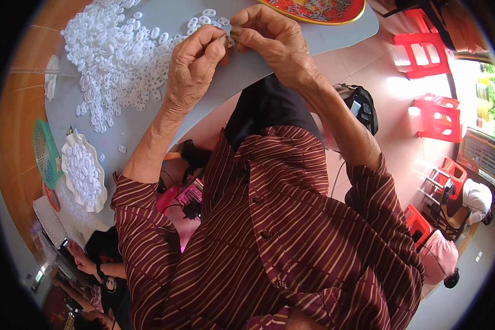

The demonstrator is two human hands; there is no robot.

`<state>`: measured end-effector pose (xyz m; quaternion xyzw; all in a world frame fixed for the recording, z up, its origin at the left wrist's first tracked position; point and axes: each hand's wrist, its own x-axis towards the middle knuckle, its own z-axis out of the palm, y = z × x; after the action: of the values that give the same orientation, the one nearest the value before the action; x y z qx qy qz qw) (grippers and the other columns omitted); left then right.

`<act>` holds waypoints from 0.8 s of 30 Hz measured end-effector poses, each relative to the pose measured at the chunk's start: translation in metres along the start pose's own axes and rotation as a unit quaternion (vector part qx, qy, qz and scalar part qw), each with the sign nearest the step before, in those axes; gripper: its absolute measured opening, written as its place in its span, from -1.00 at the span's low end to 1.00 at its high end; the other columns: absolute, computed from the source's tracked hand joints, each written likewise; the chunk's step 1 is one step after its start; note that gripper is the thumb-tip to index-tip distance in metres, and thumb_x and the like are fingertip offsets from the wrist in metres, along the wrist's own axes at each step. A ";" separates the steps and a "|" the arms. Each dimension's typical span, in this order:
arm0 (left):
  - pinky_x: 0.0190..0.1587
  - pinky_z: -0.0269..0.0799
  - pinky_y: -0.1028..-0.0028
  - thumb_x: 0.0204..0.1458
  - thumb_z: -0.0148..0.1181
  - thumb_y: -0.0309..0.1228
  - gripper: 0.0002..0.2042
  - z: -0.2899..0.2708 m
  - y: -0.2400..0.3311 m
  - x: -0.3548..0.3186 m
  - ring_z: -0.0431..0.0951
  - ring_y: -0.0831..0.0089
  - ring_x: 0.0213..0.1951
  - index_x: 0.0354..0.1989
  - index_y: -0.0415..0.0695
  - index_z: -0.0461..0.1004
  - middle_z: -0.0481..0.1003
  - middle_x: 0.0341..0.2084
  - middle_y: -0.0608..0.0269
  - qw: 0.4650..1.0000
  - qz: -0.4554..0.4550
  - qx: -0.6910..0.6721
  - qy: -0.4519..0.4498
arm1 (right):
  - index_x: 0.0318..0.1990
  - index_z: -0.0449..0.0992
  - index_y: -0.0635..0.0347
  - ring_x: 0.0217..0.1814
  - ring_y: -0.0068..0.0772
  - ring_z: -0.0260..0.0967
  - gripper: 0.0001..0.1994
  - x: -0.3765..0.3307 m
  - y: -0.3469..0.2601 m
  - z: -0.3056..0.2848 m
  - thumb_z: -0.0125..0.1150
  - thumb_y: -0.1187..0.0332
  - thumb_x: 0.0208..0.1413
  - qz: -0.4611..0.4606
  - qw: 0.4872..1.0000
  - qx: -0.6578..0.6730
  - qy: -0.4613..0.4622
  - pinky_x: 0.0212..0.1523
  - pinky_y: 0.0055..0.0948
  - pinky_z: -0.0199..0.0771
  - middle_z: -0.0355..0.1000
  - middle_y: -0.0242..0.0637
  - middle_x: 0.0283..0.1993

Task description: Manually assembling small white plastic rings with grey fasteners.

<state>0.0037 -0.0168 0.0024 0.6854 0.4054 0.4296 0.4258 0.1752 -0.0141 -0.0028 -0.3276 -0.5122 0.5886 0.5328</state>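
My left hand (195,66) and my right hand (272,41) meet fingertip to fingertip above the table's near edge, both closed in a pinch. A bit of a small white plastic piece (230,41) shows between them, mostly covered by the fingers. Whatever else the right fingers grip is hidden. Beyond and left of my left hand spreads a big heap of small white oval plastic pieces (107,49) with holes in them. Past my right hand, a red plate with a gold rim (291,16) bears many thin metal pins (327,8).
On the grey table (143,129), a white scalloped dish (98,201) of white pieces stands at the left, beside a green mesh basket (47,154). Other people sit lower left and at far right. Red stools (423,55) and a black bag (363,107) are on the floor.
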 end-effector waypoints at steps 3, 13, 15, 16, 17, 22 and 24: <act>-0.43 0.28 0.61 0.10 0.04 -0.40 -0.87 0.000 0.003 0.000 0.31 0.67 -0.51 -0.35 -0.20 0.43 0.38 -0.61 0.42 1.000 0.010 0.000 0.004 | -0.20 0.45 0.32 -0.34 -0.65 0.35 -0.86 -0.001 0.003 0.001 0.15 0.50 0.09 -0.018 1.000 0.006 0.006 -0.24 -0.62 0.43 0.43 -0.40 -0.34; -0.41 0.29 0.62 0.12 0.03 -0.42 -0.87 -0.002 0.001 0.001 0.32 0.67 -0.50 -0.33 -0.22 0.43 0.38 -0.59 0.43 1.000 0.014 -0.007 -0.006 | -0.30 0.52 0.31 -0.47 -0.70 0.28 -0.80 -0.001 -0.008 -0.002 0.19 0.31 0.13 0.000 0.992 -0.129 -0.001 -0.44 -0.68 0.34 0.43 -0.45 -0.48; -0.41 0.29 0.62 0.12 0.04 -0.42 -0.87 -0.001 0.001 0.002 0.32 0.66 -0.50 -0.33 -0.22 0.43 0.38 -0.59 0.42 1.000 0.014 -0.020 -0.006 | -0.32 0.52 0.31 -0.48 -0.71 0.27 -0.79 0.000 -0.009 -0.002 0.19 0.30 0.13 -0.003 0.990 -0.139 0.000 -0.46 -0.67 0.31 0.42 -0.45 -0.50; -0.40 0.30 0.62 0.11 0.05 -0.42 -0.88 0.000 0.000 0.002 0.33 0.66 -0.50 -0.32 -0.22 0.43 0.38 -0.58 0.42 0.999 0.013 -0.032 -0.007 | -0.33 0.52 0.31 -0.49 -0.72 0.25 -0.78 0.000 -0.009 -0.001 0.20 0.29 0.12 -0.006 0.989 -0.148 0.002 -0.48 -0.67 0.29 0.41 -0.45 -0.51; -0.40 0.30 0.62 0.11 0.05 -0.42 -0.88 0.000 0.001 0.001 0.33 0.66 -0.50 -0.32 -0.22 0.43 0.38 -0.58 0.42 0.999 0.012 -0.033 -0.007 | -0.33 0.52 0.31 -0.49 -0.72 0.25 -0.78 -0.001 -0.009 0.000 0.20 0.29 0.12 -0.005 0.989 -0.148 0.002 -0.48 -0.67 0.29 0.41 -0.45 -0.51; -0.39 0.32 0.61 0.09 0.07 -0.41 -0.88 0.001 0.001 -0.001 0.36 0.63 -0.49 -0.33 -0.22 0.42 0.42 -0.57 0.40 0.998 0.054 0.015 0.023 | -0.42 0.50 0.31 -0.55 -0.73 0.21 -0.77 -0.003 -0.010 0.009 0.19 0.28 0.09 -0.005 0.974 -0.219 0.056 -0.56 -0.63 0.23 0.38 -0.44 -0.60; -0.39 0.32 0.60 0.09 0.07 -0.41 -0.87 0.001 0.001 -0.001 0.36 0.63 -0.49 -0.34 -0.22 0.42 0.42 -0.57 0.40 0.998 0.051 0.022 0.027 | -0.42 0.50 0.30 -0.56 -0.73 0.20 -0.76 -0.001 -0.014 0.009 0.19 0.26 0.10 0.018 0.976 -0.212 0.049 -0.57 -0.63 0.22 0.36 -0.44 -0.60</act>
<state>0.0048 -0.0181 0.0031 0.7025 0.3907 0.4600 0.3771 0.1714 -0.0186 0.0128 -0.4707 -0.5927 0.4597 0.4645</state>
